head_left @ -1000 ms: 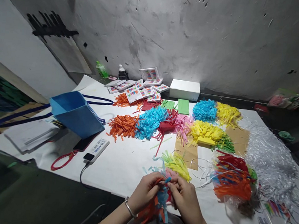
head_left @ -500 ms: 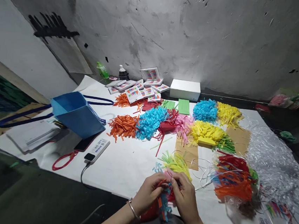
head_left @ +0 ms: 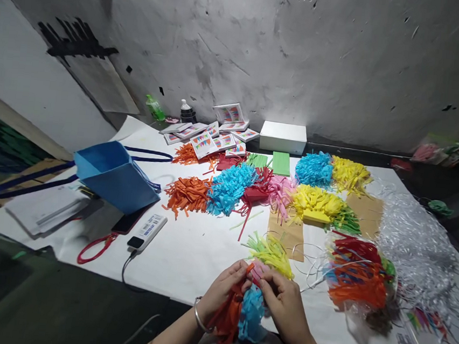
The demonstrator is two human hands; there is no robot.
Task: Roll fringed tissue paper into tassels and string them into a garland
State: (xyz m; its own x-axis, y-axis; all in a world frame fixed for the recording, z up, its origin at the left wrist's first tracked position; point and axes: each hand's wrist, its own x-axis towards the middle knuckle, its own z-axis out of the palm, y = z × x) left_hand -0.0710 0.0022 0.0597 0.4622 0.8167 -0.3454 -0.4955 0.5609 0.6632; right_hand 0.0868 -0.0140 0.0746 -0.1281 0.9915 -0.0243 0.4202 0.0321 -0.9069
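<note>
Both hands are closed at the table's front edge on a bunch of fringed paper tassels. My left hand [head_left: 224, 290], wearing a silver bangle, pinches the top of an orange tassel [head_left: 228, 323]. My right hand [head_left: 285, 304] has thumb and fingers pressed on a pink and red part [head_left: 258, 275] of the bunch. Between the hands a light-blue tassel [head_left: 252, 316] hangs down over the lap. A yellow-green tassel [head_left: 273, 256] lies on the table just beyond the fingers. The exact fingertip contact is partly hidden.
Piles of cut paper fringe, orange [head_left: 189, 194], blue [head_left: 231, 188] and yellow [head_left: 318, 203], lie across the white-covered table. A blue bag [head_left: 117, 175] and power bank [head_left: 148, 233] are left. Bundled tassels [head_left: 360, 274] and silvery shredded strands [head_left: 418, 239] lie right.
The orange and light-blue fringes now hang fuller and more spread below the hands. An orange strip end shows upright between the fingertips. My right hand's fingers have shifted slightly.
</note>
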